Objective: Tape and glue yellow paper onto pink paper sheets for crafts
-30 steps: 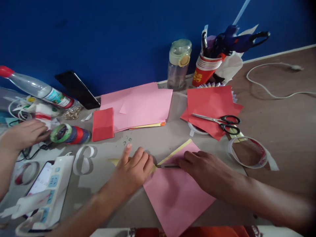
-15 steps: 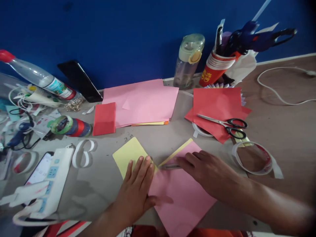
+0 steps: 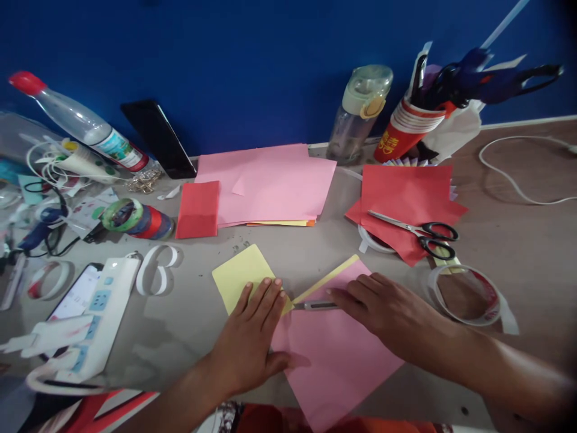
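Observation:
My left hand lies flat with its fingers stretched out, pressing on the yellow paper and the edge of the pink paper. Pinched in my right hand is a slim grey utility knife, pointing left. Its tip meets the yellow paper's corner, just right of my left fingertips. A narrow yellow strip shows along the pink sheet's upper edge, left of my right hand. My right fingers and palm hide part of the knife.
Scissors lie on red paper, with a tape roll nearby. Pink sheets and a red piece lie farther back. A bottle and red cups stand by the wall. A power strip sits at left.
The view has shifted slightly, so most things sit a little farther right. More of the knife shows beside my right fingers. Both hands stay nearly in place on the paper.

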A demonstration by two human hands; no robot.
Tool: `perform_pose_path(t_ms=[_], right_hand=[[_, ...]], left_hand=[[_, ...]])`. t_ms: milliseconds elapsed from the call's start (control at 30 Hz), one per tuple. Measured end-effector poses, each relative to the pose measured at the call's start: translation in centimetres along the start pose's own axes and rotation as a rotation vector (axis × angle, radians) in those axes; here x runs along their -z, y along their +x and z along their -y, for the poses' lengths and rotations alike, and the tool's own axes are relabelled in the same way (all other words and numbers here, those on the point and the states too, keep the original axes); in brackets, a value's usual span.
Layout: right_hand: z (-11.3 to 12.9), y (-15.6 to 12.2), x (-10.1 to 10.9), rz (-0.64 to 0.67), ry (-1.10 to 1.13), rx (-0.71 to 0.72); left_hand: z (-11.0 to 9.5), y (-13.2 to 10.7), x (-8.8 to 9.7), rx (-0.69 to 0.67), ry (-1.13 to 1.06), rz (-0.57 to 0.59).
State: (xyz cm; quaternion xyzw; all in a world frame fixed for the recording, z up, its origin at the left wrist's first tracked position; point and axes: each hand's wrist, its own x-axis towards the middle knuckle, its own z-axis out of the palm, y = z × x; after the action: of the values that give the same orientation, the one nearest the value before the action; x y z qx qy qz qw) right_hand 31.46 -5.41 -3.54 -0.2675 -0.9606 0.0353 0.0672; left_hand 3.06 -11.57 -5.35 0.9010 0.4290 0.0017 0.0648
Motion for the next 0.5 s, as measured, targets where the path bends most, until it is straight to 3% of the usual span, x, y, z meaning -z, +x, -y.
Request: perform_pose_path(t_ms=[500], right_hand=[[0.9, 0.9, -1.1, -0.055, 0.057, 0.041]], left_hand=[[0.0, 0.1, 0.0, 0.008, -0.007, 0.010]])
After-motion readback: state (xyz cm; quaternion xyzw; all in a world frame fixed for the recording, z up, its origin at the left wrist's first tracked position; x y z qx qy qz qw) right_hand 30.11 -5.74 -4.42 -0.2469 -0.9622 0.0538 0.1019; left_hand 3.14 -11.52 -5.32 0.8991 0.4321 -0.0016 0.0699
